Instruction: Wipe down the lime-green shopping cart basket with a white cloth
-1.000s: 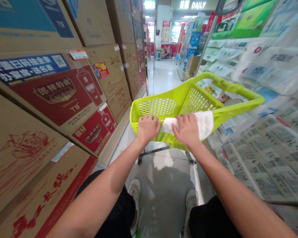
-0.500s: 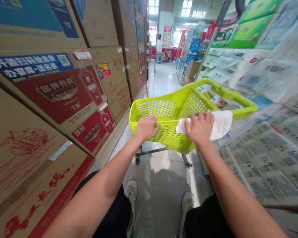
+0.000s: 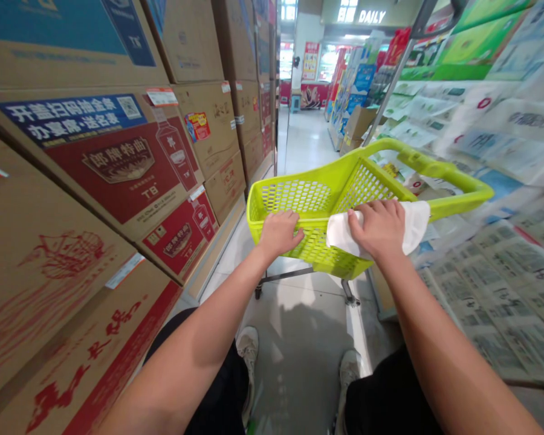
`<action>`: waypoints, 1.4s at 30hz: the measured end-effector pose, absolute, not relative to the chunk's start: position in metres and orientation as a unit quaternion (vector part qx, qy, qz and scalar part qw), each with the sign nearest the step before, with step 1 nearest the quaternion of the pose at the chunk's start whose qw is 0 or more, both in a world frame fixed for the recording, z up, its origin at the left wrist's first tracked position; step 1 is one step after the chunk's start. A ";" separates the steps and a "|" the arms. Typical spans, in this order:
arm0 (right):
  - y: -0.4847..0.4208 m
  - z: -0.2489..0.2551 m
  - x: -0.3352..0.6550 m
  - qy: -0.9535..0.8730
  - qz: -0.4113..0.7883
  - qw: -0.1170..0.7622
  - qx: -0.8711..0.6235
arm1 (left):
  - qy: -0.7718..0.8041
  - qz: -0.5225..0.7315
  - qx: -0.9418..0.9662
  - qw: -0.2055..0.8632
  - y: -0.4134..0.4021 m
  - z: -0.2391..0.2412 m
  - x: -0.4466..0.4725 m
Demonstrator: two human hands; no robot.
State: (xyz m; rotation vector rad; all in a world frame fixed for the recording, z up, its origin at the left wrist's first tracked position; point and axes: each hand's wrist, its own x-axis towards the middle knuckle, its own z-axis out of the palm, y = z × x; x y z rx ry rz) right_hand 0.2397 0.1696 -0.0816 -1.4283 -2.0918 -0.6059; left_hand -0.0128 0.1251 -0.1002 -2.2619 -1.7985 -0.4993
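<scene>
A lime-green plastic shopping cart basket (image 3: 299, 196) on grey metal legs stands before me, its perforated walls facing up and toward me. My left hand (image 3: 280, 232) is closed over the near rim, toward its left end, with the thumb on the inner right side. Farther right, my right hand (image 3: 381, 226) presses a white cloth (image 3: 414, 225) against the same rim, fingers bent over the top. The cloth spreads out on both sides of that hand. The cart's loop-shaped handle (image 3: 462, 192) sticks out to the right.
Stacked cardboard cartons (image 3: 127, 163) wall the left side closely. On the right, plastic-wrapped paper packs (image 3: 508, 121) rise beside the cart handle. An open brown box (image 3: 360, 122) sits ahead by the shelves. The tiled aisle floor (image 3: 301, 139) runs on beyond the cart.
My right hand has slid a little right along the rim with the cloth. The whole scene has shifted slightly to the right in view. The left hand keeps its hold.
</scene>
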 end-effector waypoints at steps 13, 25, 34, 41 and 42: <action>0.170 -0.088 0.226 -0.798 -0.203 0.243 -0.512 | -0.581 -0.166 -0.790 0.102 0.125 -0.103 -0.011; 0.147 -0.108 0.181 -0.860 -0.184 0.234 -0.415 | -0.567 -0.171 -0.802 0.079 0.123 -0.101 -0.008; 0.167 -0.101 0.211 -0.784 -0.203 0.296 -0.507 | -0.639 -0.146 -0.753 0.066 0.125 -0.109 -0.044; 0.132 -0.109 0.146 -0.881 -0.139 0.247 -0.379 | -0.638 -0.081 -0.765 0.026 0.123 -0.104 -0.054; 0.136 -0.106 0.152 -0.877 -0.142 0.240 -0.391 | -0.641 -0.073 -0.764 0.025 0.124 -0.103 -0.058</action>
